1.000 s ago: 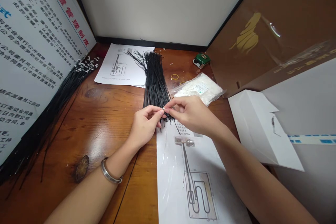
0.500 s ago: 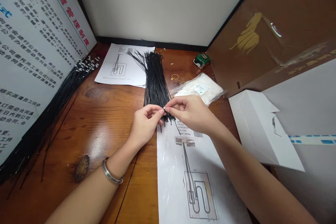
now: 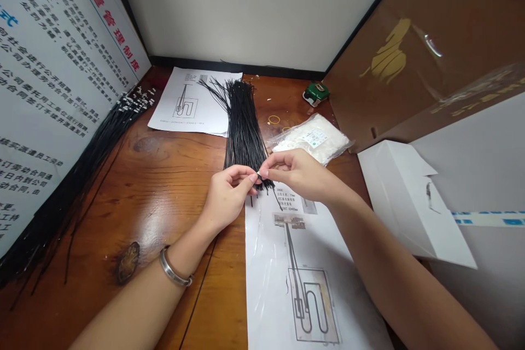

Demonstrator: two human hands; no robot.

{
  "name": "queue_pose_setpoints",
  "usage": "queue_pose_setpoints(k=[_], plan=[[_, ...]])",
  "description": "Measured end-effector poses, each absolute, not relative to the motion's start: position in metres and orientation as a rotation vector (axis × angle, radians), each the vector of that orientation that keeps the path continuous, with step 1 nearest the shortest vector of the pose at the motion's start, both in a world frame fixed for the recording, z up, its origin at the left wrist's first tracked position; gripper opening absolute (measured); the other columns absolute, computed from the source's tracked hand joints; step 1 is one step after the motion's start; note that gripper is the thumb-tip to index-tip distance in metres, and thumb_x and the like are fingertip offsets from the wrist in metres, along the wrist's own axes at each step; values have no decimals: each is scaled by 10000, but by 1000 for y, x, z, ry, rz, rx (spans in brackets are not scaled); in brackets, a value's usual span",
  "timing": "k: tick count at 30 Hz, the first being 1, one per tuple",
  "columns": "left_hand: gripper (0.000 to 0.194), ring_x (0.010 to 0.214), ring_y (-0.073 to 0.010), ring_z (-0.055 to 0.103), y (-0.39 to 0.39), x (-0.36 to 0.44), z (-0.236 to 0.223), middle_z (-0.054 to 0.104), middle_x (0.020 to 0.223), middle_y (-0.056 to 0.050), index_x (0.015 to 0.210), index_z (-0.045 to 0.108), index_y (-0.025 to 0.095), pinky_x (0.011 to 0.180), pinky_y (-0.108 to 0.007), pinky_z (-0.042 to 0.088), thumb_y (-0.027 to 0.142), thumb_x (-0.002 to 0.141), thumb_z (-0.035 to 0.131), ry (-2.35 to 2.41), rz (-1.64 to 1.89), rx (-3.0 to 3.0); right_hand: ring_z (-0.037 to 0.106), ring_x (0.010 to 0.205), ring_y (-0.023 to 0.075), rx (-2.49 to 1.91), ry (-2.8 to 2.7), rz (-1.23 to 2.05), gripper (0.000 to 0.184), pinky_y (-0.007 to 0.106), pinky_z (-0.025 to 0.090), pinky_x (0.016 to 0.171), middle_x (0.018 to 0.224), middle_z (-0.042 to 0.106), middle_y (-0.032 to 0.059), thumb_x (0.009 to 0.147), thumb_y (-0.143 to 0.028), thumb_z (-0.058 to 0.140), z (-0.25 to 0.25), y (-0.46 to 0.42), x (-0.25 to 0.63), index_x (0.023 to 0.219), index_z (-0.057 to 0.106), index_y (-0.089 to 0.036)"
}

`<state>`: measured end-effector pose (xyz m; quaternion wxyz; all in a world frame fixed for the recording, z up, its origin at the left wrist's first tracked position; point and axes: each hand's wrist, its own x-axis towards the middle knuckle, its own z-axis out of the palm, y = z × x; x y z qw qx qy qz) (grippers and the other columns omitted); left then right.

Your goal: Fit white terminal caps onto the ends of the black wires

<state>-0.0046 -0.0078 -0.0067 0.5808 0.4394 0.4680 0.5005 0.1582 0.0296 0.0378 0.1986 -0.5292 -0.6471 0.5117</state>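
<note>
My left hand (image 3: 233,191) is closed in a pinch at the near end of a bundle of thin black wires (image 3: 244,126). It appears to grip the end of one black wire, mostly hidden by the fingers. Facing it, my right hand (image 3: 299,172) pinches a tiny white connector (image 3: 258,174), right against the left fingertips. Whether the wire sits inside the connector I cannot tell. Beyond the right hand lies a clear bag of small white pieces (image 3: 324,134). Under both wrists' gap, a printed drawing sheet (image 3: 266,279) lies on the wooden table (image 3: 164,186).
Along the left board (image 3: 61,65) rests a pile of black wires with white connector ends (image 3: 102,142). A second drawing sheet (image 3: 164,115) lies behind. A green tape measure (image 3: 315,93), rubber bands (image 3: 274,120), a brown box (image 3: 430,54) and a folded white card (image 3: 402,202) are toward the right.
The right fingertips have shifted slightly down and right, and more of the white connector shows between the hands. The left hand has barely moved.
</note>
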Motion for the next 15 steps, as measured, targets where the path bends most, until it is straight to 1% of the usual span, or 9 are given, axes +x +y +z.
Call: queue_pose_setpoints(k=[2, 6, 11, 15], plan=[[107, 551, -105, 613, -8, -4, -6, 680, 701, -40, 735, 651, 126, 546, -226, 513, 230, 736, 676, 1092, 1166, 1031, 510, 569, 111, -1470, -1804, 1474, 110, 248, 325, 481, 738, 675, 42, 750, -268, 618, 39, 30, 159, 741, 668, -171], [126, 549, -103, 611, -9, -4, -4, 678, 701, -38, 733, 653, 126, 551, -230, 516, 248, 734, 683, 1082, 1169, 1024, 506, 562, 106, -1444, -1786, 1517, 102, 250, 319, 488, 712, 667, 31, 748, -257, 608, 42, 31, 159, 723, 652, -168], [146, 549, -105, 614, -9, -5, -3, 678, 693, -36, 733, 647, 126, 548, -229, 515, 264, 733, 694, 1070, 1172, 1006, 546, 603, 113, -1401, -1738, 1548, 101, 257, 361, 538, 720, 675, 30, 748, -253, 615, 40, 29, 157, 732, 658, -164], [148, 543, -95, 609, -9, -6, -4, 676, 694, -30, 737, 647, 123, 544, -217, 509, 263, 735, 694, 1075, 1176, 989, 595, 700, 137, -1363, -1696, 1584, 104, 274, 412, 627, 778, 696, 46, 759, -256, 615, 37, 29, 156, 753, 667, -166]])
